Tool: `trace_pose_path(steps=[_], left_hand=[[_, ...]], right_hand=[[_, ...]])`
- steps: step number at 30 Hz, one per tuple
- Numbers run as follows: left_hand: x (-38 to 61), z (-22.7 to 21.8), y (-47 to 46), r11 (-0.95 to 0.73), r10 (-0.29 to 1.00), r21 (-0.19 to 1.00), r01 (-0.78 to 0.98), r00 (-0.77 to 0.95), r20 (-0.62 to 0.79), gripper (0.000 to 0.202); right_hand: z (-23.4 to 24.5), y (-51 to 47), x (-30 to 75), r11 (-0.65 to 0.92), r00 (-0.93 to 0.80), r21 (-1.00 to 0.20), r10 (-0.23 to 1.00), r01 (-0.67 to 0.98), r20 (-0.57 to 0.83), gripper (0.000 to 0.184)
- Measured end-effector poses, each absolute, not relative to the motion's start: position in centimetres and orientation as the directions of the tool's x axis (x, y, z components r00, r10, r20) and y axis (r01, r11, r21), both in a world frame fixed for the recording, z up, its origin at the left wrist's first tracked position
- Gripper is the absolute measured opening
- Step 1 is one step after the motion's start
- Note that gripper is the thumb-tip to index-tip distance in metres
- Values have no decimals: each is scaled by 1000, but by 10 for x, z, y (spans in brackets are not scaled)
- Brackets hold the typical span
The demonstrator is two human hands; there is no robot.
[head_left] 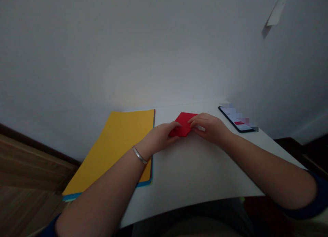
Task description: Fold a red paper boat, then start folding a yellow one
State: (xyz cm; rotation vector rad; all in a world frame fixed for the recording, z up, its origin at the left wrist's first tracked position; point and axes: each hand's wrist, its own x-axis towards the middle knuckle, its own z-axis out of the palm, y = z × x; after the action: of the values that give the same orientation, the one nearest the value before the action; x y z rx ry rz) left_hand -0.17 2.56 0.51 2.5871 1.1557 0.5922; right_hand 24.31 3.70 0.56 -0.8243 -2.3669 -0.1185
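Together, our left hand (160, 137) and right hand (211, 127) pinch the folded red paper (185, 122); uneven finger pressure could, we judge, skew its crease.

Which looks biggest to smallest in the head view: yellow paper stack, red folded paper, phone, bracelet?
1. yellow paper stack
2. phone and red folded paper: much alike, and the paper is partly covered, so unranked
3. bracelet, smallest
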Motion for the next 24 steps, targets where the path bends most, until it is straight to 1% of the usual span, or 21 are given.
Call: trace_pose_path(steps=[2, 4, 11, 14, 20, 22, 24], left_hand=[[-3, 4, 27, -660, 748, 349, 665, 626, 222, 40], [-3, 2, 29, -676, 734, 324, 662, 644, 216, 40], [-7, -3, 39, -743, 662, 339, 577, 710, 242, 27], [-6, -4, 40, -727, 674, 392, 563, 696, 249, 25], [-6, -5, 41, -577, 776, 580, 575, 608, 170, 25], [-6, -5, 40, -546, 797, 604, 580, 582, 161, 25], [-6, -5, 40, -557, 794, 590, 584, 583, 173, 24]], right_hand=[[5, 36, 243, 799, -637, -123, 551, 588, 539, 11], [5, 36, 243, 789, -648, -133, 577, 600, 496, 13], [5, 35, 243, 758, -646, -169, 633, 630, 427, 14], [6, 34, 243, 750, -645, -182, 645, 635, 409, 15], [5, 35, 244, 751, -662, -183, 650, 635, 372, 15], [5, 35, 244, 749, -668, -180, 654, 638, 355, 14], [4, 35, 244, 748, -671, -183, 656, 638, 346, 14]])
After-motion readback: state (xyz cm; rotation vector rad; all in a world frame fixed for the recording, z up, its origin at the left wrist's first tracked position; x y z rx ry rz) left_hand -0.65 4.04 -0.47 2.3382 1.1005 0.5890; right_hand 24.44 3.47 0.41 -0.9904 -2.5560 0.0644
